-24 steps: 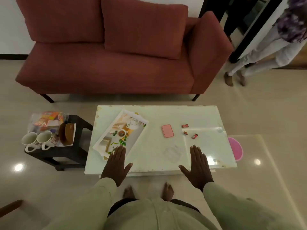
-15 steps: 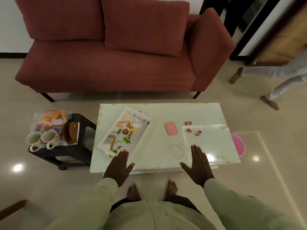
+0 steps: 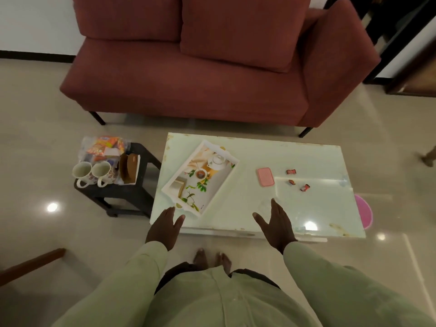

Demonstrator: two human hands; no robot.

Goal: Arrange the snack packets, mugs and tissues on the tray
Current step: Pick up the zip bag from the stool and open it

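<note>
- Hovering flat over the near edge of the pale counter point(image 3: 295, 159): left hand point(image 3: 164, 228) and right hand point(image 3: 276, 226), palms down, fingers spread, each grip wide and carrying nothing.
- Lying skewed on the left half of the counter: white tray point(image 3: 226, 155) with a printed teapot-and-leaves picture, its near corner just beside the left hand's fingertips, not clearly touching.
- Sitting on the small dark side table point(image 3: 146, 152) left of the counter, well apart from the tray: two floral mugs point(image 3: 93, 173), side by side, upright, handles toward the camera.
- Piled behind the mugs on the same side table: clear bag of snack packets point(image 3: 103, 147), orange and white.
- Standing just right of the mugs: brown-and-white tissue holder point(image 3: 129, 168); contents too blurred for telling.
- Resting on the right half of the counter: pink flat case point(image 3: 265, 177), with three small red wrapped sweets point(image 3: 297, 181) scattered near it.
- Filling the far side of the room behind the counter: red sofa point(image 3: 200, 90).
</note>
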